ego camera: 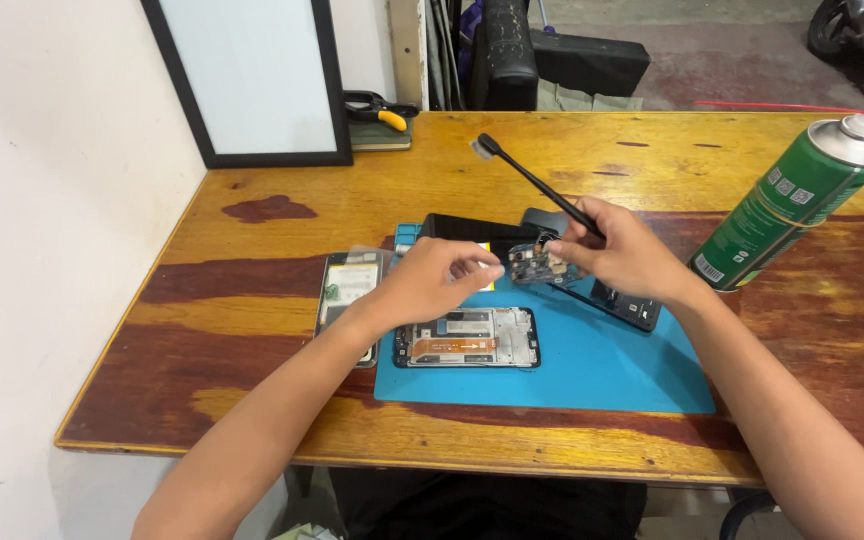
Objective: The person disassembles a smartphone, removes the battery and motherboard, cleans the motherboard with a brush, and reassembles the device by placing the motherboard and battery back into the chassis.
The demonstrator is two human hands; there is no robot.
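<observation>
My left hand [435, 277] pinches one end of a small phone circuit board [539, 265] above the blue work mat [602, 365]. My right hand [622, 250] steadies the board's other end and grips a long black brush [532, 182] that points up and to the left. Below the hands an opened phone frame [467, 337] lies flat on the mat, its orange flex cable showing.
A green spray can [792, 200] stands tilted at the right of the wooden table [282, 240]. A black phone part [632, 303] lies behind my right hand, another phone piece [347, 285] left of the mat. A framed white board [252, 80] leans at the back left beside yellow-handled pliers [382, 112].
</observation>
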